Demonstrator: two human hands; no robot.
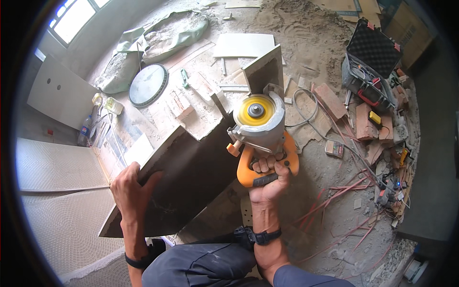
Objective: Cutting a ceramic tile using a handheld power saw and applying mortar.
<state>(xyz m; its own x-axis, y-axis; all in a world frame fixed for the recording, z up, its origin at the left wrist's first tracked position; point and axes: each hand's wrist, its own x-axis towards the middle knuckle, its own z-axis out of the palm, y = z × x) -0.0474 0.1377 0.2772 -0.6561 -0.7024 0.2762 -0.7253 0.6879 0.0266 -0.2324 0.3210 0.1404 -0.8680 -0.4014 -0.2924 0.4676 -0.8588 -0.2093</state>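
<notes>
My right hand (pixel 267 177) is closed around the orange handle of a cutting saw (pixel 258 134), whose yellow disc (pixel 246 111) faces up in a grey housing. My left hand (pixel 131 191) grips the light edge of a large dark slab (pixel 177 191), which slants across the lower middle beside the saw. A smaller dark piece with a white edge (pixel 264 71) stands just beyond the disc; whether it is joined to the slab I cannot tell.
An open toolcase (pixel 363 81) and bricks (pixel 330 100) lie at the right with cables and red tubing (pixel 334 191). At the back are sacks (pixel 114 76), a round disc (pixel 148 85) and white panels (pixel 244 44). Textured tiles (pixel 62 162) line the left.
</notes>
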